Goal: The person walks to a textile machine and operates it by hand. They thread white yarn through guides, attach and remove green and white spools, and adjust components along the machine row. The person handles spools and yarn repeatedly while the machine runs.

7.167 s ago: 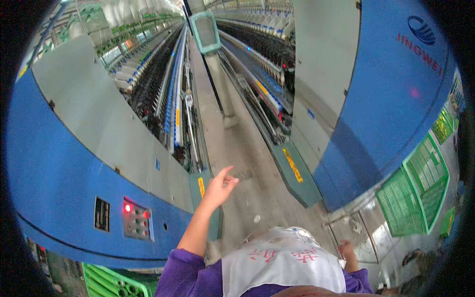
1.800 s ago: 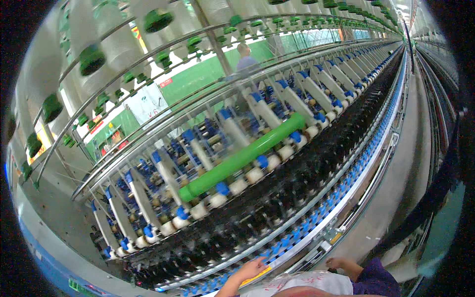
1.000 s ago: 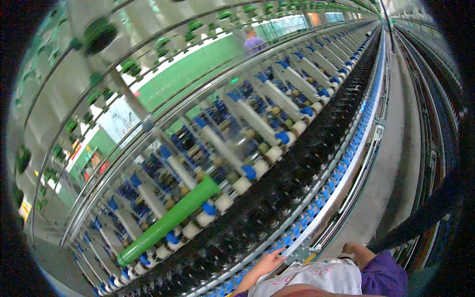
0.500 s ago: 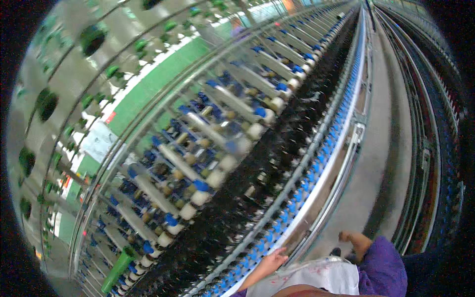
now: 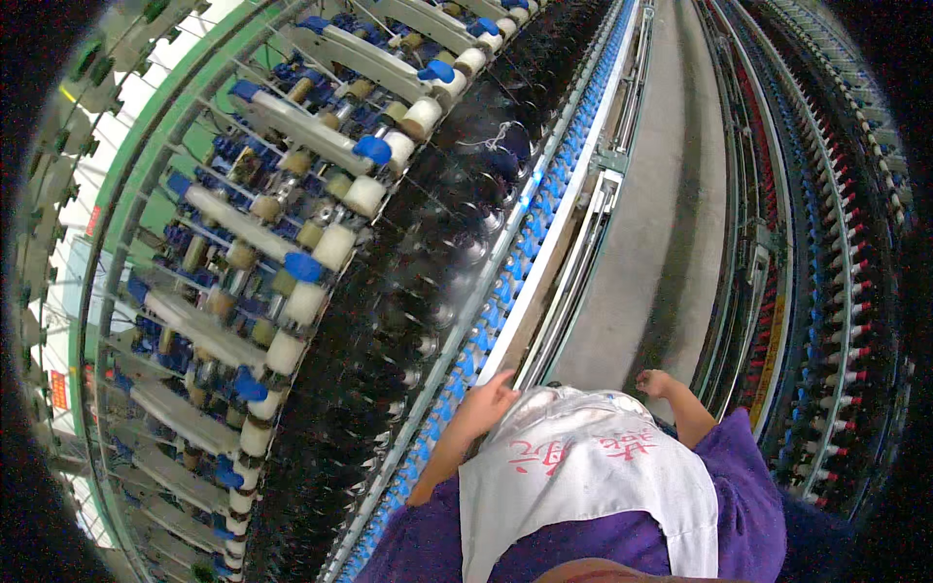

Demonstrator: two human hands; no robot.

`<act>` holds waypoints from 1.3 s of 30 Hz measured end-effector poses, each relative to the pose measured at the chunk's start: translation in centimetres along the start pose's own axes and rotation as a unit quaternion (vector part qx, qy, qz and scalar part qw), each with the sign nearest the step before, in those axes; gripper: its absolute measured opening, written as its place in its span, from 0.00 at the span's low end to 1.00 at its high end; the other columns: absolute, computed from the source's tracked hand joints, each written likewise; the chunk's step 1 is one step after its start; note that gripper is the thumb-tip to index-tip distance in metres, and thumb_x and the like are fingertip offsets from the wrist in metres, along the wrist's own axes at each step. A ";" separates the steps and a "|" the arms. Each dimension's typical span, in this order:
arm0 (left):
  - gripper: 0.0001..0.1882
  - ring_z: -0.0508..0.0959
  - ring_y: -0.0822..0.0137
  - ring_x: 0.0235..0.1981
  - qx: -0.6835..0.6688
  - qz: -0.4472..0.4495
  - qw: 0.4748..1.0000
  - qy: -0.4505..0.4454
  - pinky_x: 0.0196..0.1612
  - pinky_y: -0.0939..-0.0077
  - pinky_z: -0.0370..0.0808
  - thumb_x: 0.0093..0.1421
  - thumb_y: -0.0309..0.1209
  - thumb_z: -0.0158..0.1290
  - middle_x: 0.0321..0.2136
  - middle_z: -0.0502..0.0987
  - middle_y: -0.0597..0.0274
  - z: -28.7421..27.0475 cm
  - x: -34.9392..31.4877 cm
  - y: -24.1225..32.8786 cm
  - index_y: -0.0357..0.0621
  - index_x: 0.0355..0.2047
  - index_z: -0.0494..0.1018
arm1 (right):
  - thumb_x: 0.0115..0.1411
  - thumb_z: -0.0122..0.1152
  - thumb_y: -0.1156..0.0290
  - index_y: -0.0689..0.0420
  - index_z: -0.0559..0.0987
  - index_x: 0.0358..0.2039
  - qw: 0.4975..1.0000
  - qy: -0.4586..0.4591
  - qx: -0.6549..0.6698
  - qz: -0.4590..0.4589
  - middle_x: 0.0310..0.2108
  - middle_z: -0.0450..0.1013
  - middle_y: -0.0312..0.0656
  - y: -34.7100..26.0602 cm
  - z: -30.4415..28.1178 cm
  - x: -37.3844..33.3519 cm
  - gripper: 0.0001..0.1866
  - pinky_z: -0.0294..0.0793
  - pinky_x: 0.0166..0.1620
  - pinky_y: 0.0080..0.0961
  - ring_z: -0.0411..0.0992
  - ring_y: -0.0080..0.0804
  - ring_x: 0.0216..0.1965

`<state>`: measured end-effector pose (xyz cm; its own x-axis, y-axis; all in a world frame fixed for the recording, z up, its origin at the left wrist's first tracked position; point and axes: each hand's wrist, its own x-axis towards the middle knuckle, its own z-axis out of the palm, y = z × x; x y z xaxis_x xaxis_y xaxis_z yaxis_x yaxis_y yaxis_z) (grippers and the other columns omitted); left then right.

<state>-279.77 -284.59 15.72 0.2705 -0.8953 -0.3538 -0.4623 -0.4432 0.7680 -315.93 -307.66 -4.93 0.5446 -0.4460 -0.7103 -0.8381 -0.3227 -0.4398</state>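
My left hand (image 5: 486, 404) is beside the long spinning frame, next to its white rail (image 5: 530, 316), above the near end of the metal bars. Its fingers are partly stretched and apart, and nothing shows in them. Whether it touches the rail I cannot tell. My right hand (image 5: 656, 382) hangs over the aisle floor, its fingers curled in, with no object visible in it. Between the hands is a white apron (image 5: 583, 466) with red lettering, over purple sleeves. A row of blue parts (image 5: 489, 325) runs along the rail.
White rollers (image 5: 335, 248) and grey arms with blue ends (image 5: 248, 228) line the machine's upper part. Below them is a dark spindle band with a tangle of white thread (image 5: 498, 138). Across the grey aisle (image 5: 637, 194) stands another frame with red-and-white bobbins (image 5: 846, 335).
My view has shifted along the machine and downward, showing more apron. The green tube at lower left has gone out of view. Both hands appear higher in the picture; neither has visibly taken anything.
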 end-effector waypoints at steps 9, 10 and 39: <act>0.23 0.78 0.55 0.35 0.028 0.078 0.997 0.002 0.38 0.67 0.73 0.58 0.37 0.52 0.32 0.78 0.54 -5.2 16.0 10.0 0.45 0.53 0.65 | 0.57 0.53 0.71 0.64 0.72 0.45 0.944 0.118 0.308 -0.009 0.32 0.74 0.42 2.4 -11.1 6.1 0.16 0.70 0.39 0.24 0.70 0.26 0.33; 0.23 0.78 0.55 0.35 0.039 0.061 0.997 0.019 0.38 0.66 0.73 0.57 0.37 0.52 0.32 0.78 0.54 -5.2 17.5 10.8 0.45 0.52 0.65 | 0.55 0.52 0.71 0.64 0.73 0.44 0.958 0.114 0.262 -0.029 0.31 0.74 0.45 2.1 -13.7 7.6 0.16 0.70 0.39 0.25 0.71 0.28 0.33; 0.22 0.77 0.58 0.42 -0.069 -0.204 0.919 0.331 0.41 0.69 0.73 0.58 0.33 0.53 0.38 0.77 0.53 0.0 15.0 13.3 0.45 0.53 0.65 | 0.46 0.64 0.72 0.58 0.72 0.23 0.701 0.269 -0.121 -0.649 0.26 0.66 0.42 -41.5 -40.0 13.5 0.08 0.66 0.37 0.36 0.65 0.43 0.33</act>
<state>-281.89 -303.89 20.65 0.8725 -0.4138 -0.2599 -0.1103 -0.6849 0.7202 -272.51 -333.67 25.69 0.8316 0.1257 0.5410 0.3699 -0.8519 -0.3707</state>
